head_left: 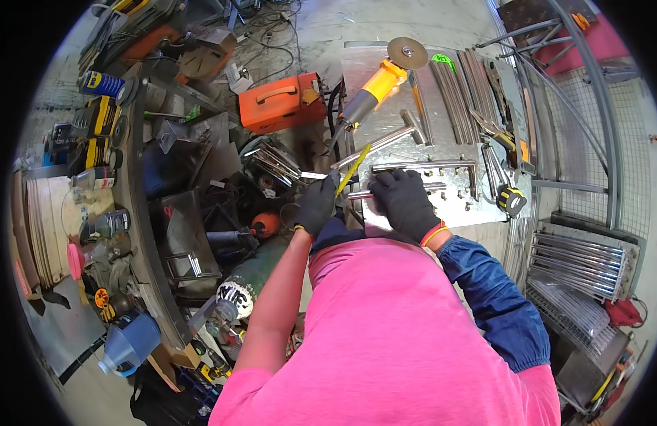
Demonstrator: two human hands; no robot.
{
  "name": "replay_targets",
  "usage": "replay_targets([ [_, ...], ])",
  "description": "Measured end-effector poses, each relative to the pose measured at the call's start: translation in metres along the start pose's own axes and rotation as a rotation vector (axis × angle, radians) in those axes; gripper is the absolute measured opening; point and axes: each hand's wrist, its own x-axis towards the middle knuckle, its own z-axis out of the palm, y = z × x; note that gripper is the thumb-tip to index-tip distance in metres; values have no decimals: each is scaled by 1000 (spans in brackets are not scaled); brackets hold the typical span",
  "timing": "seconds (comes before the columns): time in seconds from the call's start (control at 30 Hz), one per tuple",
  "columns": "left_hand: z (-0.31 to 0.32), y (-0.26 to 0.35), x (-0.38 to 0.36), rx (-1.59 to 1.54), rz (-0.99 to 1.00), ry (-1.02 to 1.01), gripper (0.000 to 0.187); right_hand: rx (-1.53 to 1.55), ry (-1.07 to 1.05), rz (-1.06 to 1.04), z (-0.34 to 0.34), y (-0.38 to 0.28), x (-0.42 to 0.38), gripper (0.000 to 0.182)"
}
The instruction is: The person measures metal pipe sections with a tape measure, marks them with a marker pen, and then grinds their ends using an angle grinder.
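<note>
My left hand (318, 204), in a black glove, is closed at the table's near left corner. A narrow yellow strip (355, 165) slants up from its fingers; a thin pale metal piece (313, 175) shows beside them. Black-gloved too, my right hand (401, 204) is closed over a short shiny metal rod (436, 186), which runs under the palm. Just beyond lies a bent metal bar (452, 164) among small metal pegs on the plate. A hammer (385, 145) rests further out, its handle toward my left hand.
An angle grinder (371, 94) lies on the metal table (374, 60). Several steel bars (452, 99), pliers (493, 129) and a tape measure (511, 200) are to the right. An orange case (282, 103) stands on the floor; a cluttered shelf (133, 184) is at left.
</note>
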Motion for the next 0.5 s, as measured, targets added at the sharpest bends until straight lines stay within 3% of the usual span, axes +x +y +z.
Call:
replay_targets([
  [0.3, 8, -9, 15, -14, -24, -30, 61, 12, 39, -179, 9, 12, 6, 32],
  [0.5, 21, -13, 17, -6, 18, -19, 56, 57, 99, -189, 12, 15, 5, 30],
])
